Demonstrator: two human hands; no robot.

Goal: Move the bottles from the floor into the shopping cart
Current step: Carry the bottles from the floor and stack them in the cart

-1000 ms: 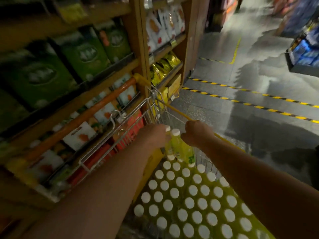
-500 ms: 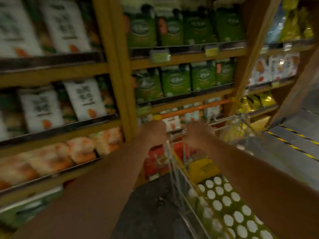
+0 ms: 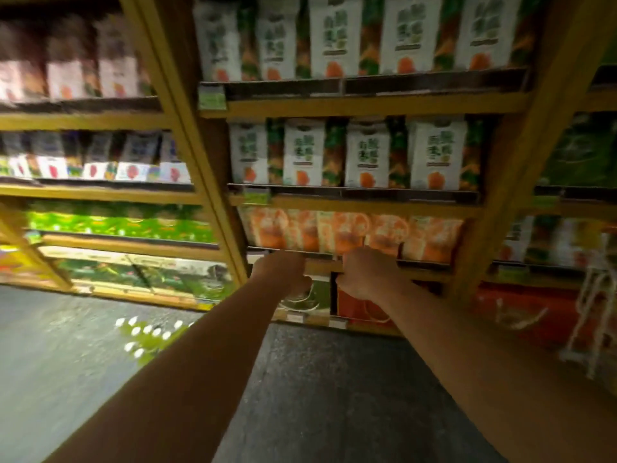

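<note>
Bottles (image 3: 147,332) stand on the grey speckled floor (image 3: 66,379) at the left, near the foot of the shelf (image 3: 334,106). They are a tight group of round white caps over yellow-green bodies, blurred by the motion. One second ago both grips held a pair of such bottles over the cart, which was full of caps. Now the view has swung left, and the bottles on the floor have come into sight.

The left grip (image 3: 283,272) is curled into a fist and no bottle shows in it. The right grip (image 3: 360,275), just beside it, is curled the same way and also looks empty. I judge that the pair was delivered and the person turns back for more.

Behind them, glossy cartons fill the yellow wooden shelf. Thin pale wire of the cart (image 3: 592,289) shows only at the right edge.
</note>
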